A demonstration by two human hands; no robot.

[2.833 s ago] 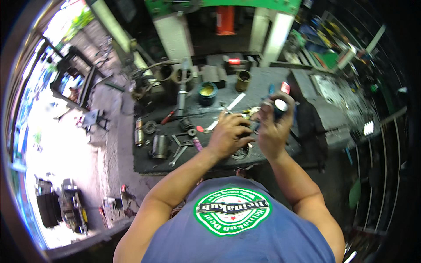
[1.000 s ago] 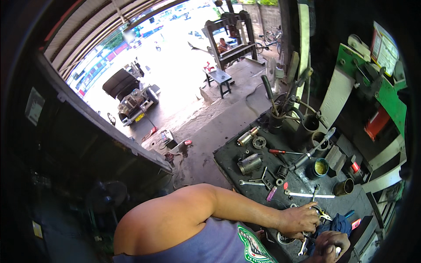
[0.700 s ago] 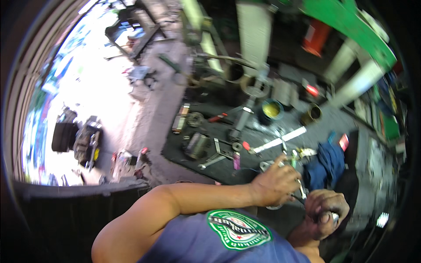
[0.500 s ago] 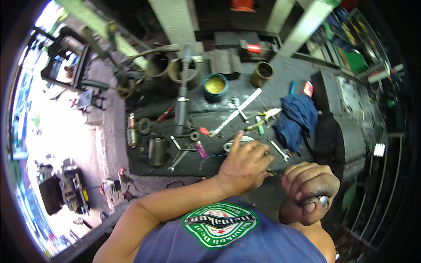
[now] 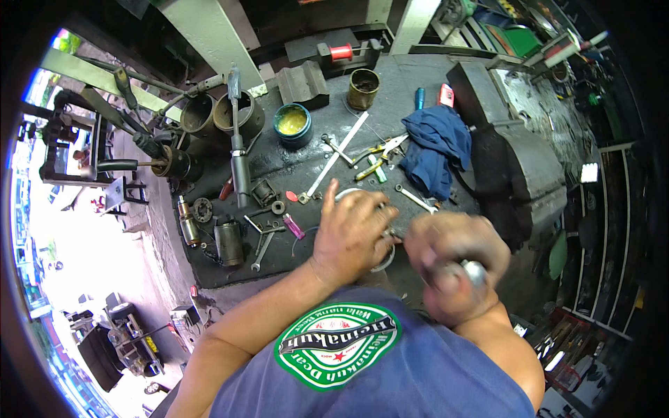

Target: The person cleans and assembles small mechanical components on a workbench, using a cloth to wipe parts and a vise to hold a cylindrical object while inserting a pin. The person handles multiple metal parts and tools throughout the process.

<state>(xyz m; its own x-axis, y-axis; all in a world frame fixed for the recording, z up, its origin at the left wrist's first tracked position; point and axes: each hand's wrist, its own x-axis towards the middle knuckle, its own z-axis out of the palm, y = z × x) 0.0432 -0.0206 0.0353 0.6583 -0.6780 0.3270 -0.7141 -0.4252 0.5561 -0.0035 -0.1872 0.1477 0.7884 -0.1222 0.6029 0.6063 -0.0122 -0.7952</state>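
Over the near edge of the bench, my left hand (image 5: 355,226) is closed around a round, pale metal part (image 5: 385,262), with one finger sticking out past its far side. Most of the part is hidden under the palm and fingers. My right hand (image 5: 456,261) is smeared by motion. It is wrapped round a tool with a thin shank and a shiny rounded metal end (image 5: 475,272), perhaps a screwdriver. The shank points toward the part in my left hand, but its tip cannot be made out. A wrench (image 5: 417,199) lies just beyond my hands.
Left on the bench lie a metal cylinder (image 5: 228,244), small wrenches (image 5: 263,251) and a pink lighter (image 5: 293,226). Further back are a grease tub (image 5: 293,127), a rusty can (image 5: 363,89), pliers (image 5: 394,146) and a blue cloth (image 5: 437,146). A dark metal block (image 5: 540,164) stands right.
The whole view has turned, so the bench things sit further left and higher. My right hand has moved and blurred, still gripping the tool; my left hand keeps hold of the round part.
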